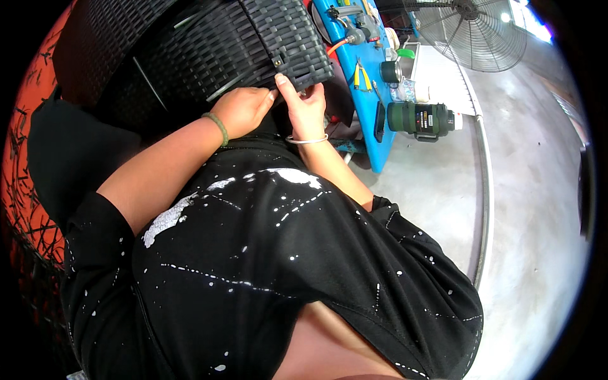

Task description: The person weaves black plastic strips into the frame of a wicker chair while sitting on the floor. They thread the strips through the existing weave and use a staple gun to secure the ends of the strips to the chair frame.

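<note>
A black woven rattan furniture piece (221,57) fills the upper left, its lower corner close in front of me. My left hand (244,111), wearing a green beaded bracelet, lies at its lower edge with fingers pinched together; whatever they hold is hidden. Just to the right, my right hand (306,113), with a silver bangle, grips that same edge. Its thumb presses up against the weave, and the other fingers curl under, partly hidden. A small metal fitting (277,62) sits in the weave above the thumb. Loose strip ends stick out of the panel.
On the blue table (378,152) to the right lie yellow-handled pliers (361,76), a black phone-like slab (379,121) and an air tool (356,37) with an orange hose. Beyond are a green-black lens-shaped cylinder (418,119) and a fan (468,31). Orange fabric (25,158) with dark scraps is at left.
</note>
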`<state>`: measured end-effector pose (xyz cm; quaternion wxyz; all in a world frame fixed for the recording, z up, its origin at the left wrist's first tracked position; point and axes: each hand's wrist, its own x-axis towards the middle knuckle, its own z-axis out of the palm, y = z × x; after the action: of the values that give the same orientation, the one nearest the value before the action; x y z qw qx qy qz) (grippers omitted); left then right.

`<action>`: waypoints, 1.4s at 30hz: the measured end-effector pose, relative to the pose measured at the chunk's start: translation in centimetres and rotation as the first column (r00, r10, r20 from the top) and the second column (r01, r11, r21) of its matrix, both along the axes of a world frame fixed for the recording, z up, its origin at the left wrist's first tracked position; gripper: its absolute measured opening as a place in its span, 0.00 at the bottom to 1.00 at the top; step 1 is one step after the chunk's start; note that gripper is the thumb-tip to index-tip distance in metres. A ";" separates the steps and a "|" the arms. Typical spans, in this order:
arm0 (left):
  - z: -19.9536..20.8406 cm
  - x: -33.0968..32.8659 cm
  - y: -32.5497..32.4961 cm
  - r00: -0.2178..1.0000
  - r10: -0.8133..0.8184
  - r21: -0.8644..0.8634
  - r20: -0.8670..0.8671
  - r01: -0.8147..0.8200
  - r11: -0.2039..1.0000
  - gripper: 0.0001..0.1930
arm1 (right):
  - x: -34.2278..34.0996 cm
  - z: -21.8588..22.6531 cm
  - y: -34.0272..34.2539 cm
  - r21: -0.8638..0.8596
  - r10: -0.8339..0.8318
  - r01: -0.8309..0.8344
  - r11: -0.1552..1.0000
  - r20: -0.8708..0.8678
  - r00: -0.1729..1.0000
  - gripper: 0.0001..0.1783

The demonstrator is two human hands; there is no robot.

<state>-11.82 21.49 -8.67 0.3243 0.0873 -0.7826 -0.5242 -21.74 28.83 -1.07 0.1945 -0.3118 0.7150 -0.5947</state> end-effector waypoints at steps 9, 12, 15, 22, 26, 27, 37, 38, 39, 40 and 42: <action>0.6 0.6 0.0 0.995 -0.080 -0.048 0.067 0.083 0.995 0.17 | 0.3 1.0 0.2 0.269 -0.097 0.198 0.943 -0.347 0.933 0.28; 0.8 0.6 0.0 0.991 -0.091 -0.074 0.094 0.098 0.992 0.18 | 0.0 1.1 0.3 0.372 -0.093 0.288 0.882 -0.462 0.882 0.29; 1.0 0.6 0.0 0.989 -0.098 -0.069 0.111 0.106 0.992 0.19 | -0.5 0.6 0.3 0.322 -0.069 0.204 0.925 -0.385 0.920 0.30; 1.1 0.6 0.1 0.993 -0.066 -0.090 0.094 0.074 0.993 0.19 | -0.7 2.4 0.1 0.339 -0.169 0.142 0.930 0.053 0.984 0.24; 1.1 0.6 0.0 0.995 -0.056 -0.122 0.078 0.065 0.990 0.22 | -0.5 3.7 -0.6 0.451 -0.148 0.078 0.889 0.122 0.981 0.18; 1.4 0.7 -0.1 0.995 -0.061 -0.125 0.085 0.072 0.990 0.22 | -0.6 3.8 -0.6 0.492 -0.149 0.079 0.867 0.105 0.983 0.18; 1.7 0.7 -0.2 0.989 -0.086 -0.135 0.123 0.102 0.986 0.22 | -2.3 1.7 0.2 0.442 -0.046 0.118 0.889 -0.170 0.984 0.29; 1.6 0.7 -0.2 0.988 -0.084 -0.148 0.130 0.104 0.984 0.22 | -1.2 2.1 0.1 0.450 -0.042 0.150 0.880 -0.240 0.970 0.29; 1.4 0.6 -0.2 0.987 -0.083 -0.161 0.136 0.105 0.981 0.22 | -1.1 1.5 0.1 0.425 -0.061 0.180 0.887 -0.279 0.958 0.29; 1.2 0.6 -0.2 0.986 -0.083 -0.174 0.143 0.107 0.979 0.22 | -1.1 0.9 0.3 0.399 -0.081 0.210 0.893 -0.316 0.945 0.29; 1.3 0.6 -0.1 0.985 -0.078 -0.174 0.153 0.105 0.979 0.21 | -0.6 0.5 0.3 0.382 -0.116 0.276 0.882 -0.393 0.912 0.28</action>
<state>-11.22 21.35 -7.40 0.2487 0.0593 -0.8516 -0.4576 -22.31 29.09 -0.57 0.0625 -0.2893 0.8796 -0.3724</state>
